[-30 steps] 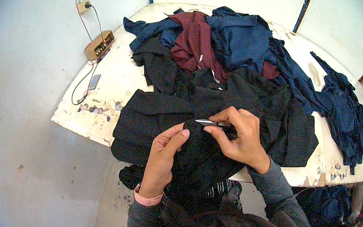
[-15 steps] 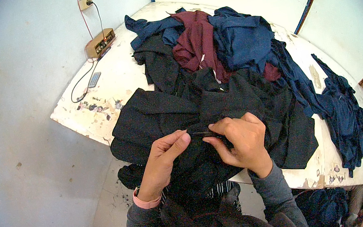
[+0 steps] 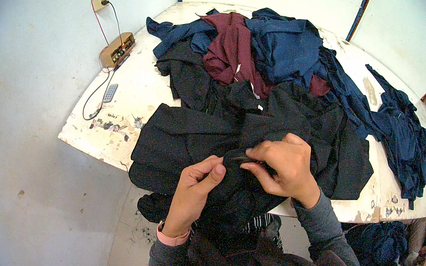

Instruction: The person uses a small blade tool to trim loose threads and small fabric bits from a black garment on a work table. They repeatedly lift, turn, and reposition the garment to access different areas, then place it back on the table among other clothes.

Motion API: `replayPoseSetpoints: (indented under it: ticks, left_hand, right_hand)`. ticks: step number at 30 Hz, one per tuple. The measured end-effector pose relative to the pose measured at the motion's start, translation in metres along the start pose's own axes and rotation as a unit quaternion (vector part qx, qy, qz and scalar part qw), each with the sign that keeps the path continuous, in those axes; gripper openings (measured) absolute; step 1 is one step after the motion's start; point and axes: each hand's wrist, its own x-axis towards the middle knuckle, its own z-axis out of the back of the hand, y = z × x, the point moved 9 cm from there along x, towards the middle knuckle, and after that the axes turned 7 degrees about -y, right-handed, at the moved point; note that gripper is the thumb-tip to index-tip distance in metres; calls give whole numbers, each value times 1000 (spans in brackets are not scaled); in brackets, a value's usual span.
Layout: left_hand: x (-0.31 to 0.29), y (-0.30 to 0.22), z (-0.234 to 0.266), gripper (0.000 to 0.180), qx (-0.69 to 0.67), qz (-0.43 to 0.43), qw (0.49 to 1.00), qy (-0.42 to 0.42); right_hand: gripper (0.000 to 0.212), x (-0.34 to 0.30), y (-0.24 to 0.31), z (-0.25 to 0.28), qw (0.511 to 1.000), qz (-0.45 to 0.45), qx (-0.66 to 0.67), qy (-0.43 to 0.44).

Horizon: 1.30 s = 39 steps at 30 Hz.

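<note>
A black garment [image 3: 190, 131] lies bunched along the table's near edge and hangs down over it toward my lap. My left hand [image 3: 194, 187] pinches a fold of this black cloth between thumb and fingers. Just to the right, my right hand [image 3: 284, 165] is closed, thumb and forefinger close together at the same fold. A thin greyish sliver [image 3: 240, 158] shows at its fingertips, too small and dark to name. The cloth between the two hands is raised in a small curved fold.
On the white table [image 3: 77, 121] behind lie a maroon garment [image 3: 227, 47] and a navy garment [image 3: 285, 46]. Another navy garment [image 3: 403, 136] hangs over the right side. At the left are a remote control [image 3: 110, 93] and a brown corded box [image 3: 118, 50] near the wall.
The fold of black cloth between my hands has risen and curved upward beside the left fingertips. My left hand has shifted very slightly; the right stays nearly in place.
</note>
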Motion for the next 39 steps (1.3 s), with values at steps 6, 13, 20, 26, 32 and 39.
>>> replayPoseSetpoints:
  ticks: [6,13,20,26,32,39]
  left_hand:
    - [-2,2,7,36,10,-7,999,-30]
    - [-1,1,4,36,56,-28,998,-32]
    - [-8,-40,-21,32,299,-181,936,22]
    - [-19,-46,20,23,252,-317,895,-189]
    - [-5,-18,24,23,47,-274,953,-121]
    - [-4,38,7,23,-244,12,968,-62]
  right_hand:
    - [20,0,-1,-1,1000,1,12,-6]
    - [24,-2,-1,-3,1000,2,22,0]
    - [32,4,-40,12,988,-114,100,8]
    - [21,-32,27,19,974,204,-94,-34]
    - [23,-54,54,2,964,232,-129,-22]
    - [22,-62,56,-10,970,215,-115,-24]
